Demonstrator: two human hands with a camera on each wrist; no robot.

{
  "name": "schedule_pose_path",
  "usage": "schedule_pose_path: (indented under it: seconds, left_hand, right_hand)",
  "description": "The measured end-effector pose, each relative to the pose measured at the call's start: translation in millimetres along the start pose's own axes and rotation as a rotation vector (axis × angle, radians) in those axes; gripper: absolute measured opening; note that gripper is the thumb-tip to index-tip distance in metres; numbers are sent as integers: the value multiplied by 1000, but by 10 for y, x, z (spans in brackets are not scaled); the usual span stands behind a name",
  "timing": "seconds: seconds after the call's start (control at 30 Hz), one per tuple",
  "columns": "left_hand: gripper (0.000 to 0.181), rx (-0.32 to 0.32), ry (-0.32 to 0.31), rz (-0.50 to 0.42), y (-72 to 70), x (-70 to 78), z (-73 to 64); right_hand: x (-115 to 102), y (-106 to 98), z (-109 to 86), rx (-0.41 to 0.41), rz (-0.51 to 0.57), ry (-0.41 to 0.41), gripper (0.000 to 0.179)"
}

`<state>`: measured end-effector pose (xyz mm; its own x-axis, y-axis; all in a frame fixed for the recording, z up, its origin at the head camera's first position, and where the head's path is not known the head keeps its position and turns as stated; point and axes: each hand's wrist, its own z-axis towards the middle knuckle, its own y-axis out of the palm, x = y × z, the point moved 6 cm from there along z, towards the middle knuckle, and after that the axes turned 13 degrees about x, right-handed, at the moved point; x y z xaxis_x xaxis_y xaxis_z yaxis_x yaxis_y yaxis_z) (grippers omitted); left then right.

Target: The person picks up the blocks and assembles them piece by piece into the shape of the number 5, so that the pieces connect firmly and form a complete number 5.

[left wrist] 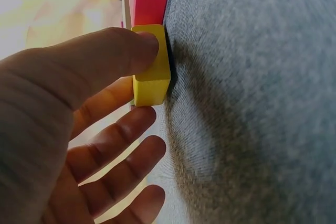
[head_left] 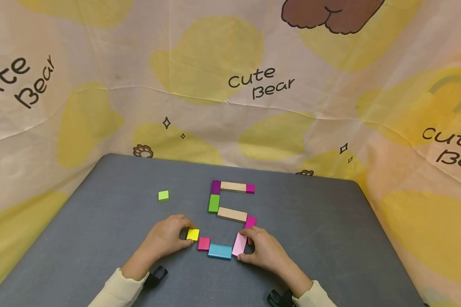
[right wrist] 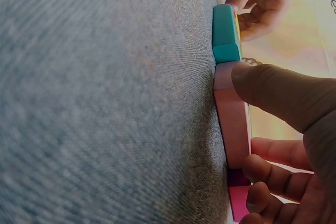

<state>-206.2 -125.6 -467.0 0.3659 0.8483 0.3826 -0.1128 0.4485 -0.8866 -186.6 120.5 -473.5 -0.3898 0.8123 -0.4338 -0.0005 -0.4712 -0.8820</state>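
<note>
My left hand (head_left: 168, 236) pinches a small yellow block (head_left: 193, 235) between thumb and forefinger; in the left wrist view its other fingers spread below. Right at the far end of that block is a red-pink block (head_left: 204, 244), followed by a longer blue block (head_left: 220, 251). My right hand (head_left: 268, 250) holds a light pink block (head_left: 238, 244) by its ends, thumb at the near end beside the blue block. Beyond it sits a magenta block (head_left: 250, 221). In the right wrist view the thumb covers part of the pink block (right wrist: 233, 127).
A bare wood block (head_left: 232, 214), a green block (head_left: 214, 204), a purple block (head_left: 216, 187), another wood block (head_left: 233, 187) and a small magenta block (head_left: 250, 189) continue the curving line. One lime block (head_left: 163, 195) lies apart on the grey table (head_left: 311, 221). A printed cloth (head_left: 199, 64) hangs behind.
</note>
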Motion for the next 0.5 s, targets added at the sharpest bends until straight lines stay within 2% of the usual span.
schedule_pose_path:
  seconds: [0.5]
  left_hand:
    - [30,-6,-4,2,46,19,8]
  right_hand:
    - [1,7,5,-7,-9,8,57]
